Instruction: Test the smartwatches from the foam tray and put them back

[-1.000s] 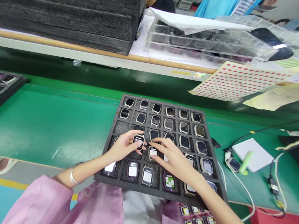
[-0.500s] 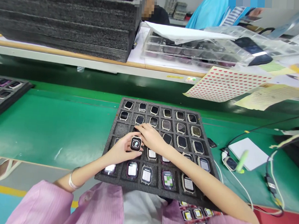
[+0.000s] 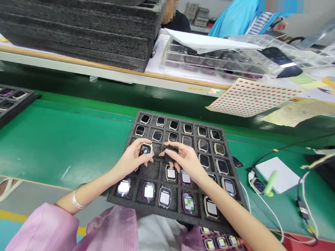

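My left hand [image 3: 130, 157] grips a small smartwatch [image 3: 145, 150] by its edges, its lit dial facing up, over the left part of a black foam tray [image 3: 151, 169]. A little to the right, the fingers of my right hand [image 3: 188, 160] close around a dark-screened smartwatch [image 3: 171, 152] at the tray's third row. It sits low, and I cannot tell whether it touches the tray. Watches without straps lie in the compartments around both hands. Those at the back have dark screens; several near the front, such as a purple-cased watch [image 3: 188, 202], show lit screens.
Another foam tray of watches [image 3: 13, 108] lies at the left on the green table [image 3: 71, 143]. A cabled watch [image 3: 257, 183], a white box [image 3: 278, 174] and cables are at the right. Stacked black foam [image 3: 74, 27] and clear plastic trays [image 3: 210, 62] stand on the shelf. Two people are beyond.
My hands have moved apart. The left shifted left and slightly up with the lit watch; the right moved right and now has a dark watch between its fingers.
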Action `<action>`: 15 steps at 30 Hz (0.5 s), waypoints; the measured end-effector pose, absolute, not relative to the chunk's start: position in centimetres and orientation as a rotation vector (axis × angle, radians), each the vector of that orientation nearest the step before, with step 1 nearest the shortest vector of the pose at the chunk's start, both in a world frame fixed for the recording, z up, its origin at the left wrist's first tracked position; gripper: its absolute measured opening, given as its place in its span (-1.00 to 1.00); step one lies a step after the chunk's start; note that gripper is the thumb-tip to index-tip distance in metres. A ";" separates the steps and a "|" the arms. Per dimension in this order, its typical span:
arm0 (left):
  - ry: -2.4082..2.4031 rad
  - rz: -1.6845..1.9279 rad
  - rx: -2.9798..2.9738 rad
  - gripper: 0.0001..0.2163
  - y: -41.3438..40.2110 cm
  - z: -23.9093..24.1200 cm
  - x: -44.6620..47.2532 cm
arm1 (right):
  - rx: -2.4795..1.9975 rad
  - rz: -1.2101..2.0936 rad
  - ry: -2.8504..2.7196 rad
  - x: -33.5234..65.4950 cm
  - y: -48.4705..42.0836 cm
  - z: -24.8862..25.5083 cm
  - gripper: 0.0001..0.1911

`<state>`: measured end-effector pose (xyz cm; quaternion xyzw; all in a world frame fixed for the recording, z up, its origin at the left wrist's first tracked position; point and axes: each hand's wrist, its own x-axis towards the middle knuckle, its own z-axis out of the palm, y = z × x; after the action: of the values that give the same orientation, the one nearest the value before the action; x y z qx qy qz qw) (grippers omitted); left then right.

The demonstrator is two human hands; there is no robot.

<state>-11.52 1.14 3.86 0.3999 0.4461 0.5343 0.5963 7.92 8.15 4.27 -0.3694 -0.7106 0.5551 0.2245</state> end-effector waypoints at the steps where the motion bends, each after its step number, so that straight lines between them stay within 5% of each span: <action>1: 1.042 1.239 0.924 -0.64 1.5 4.0 -11.3 | -1.029 1.658 -1.841 8.4 7.7 4.6 -0.57; 5: 1.013 1.176 0.927 -0.63 2.1 3.3 -10.3 | -0.911 2.032 -1.474 9.6 6.2 4.8 -0.43; 15: 1.043 1.071 1.103 -0.66 1.0 0.3 -9.9 | -0.776 2.188 -1.315 10.2 5.9 3.7 -0.47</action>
<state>-9.91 0.99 0.26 0.4757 0.4495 0.4617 0.5987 10.20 5.87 3.66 -0.2826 -0.4792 0.7971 0.2348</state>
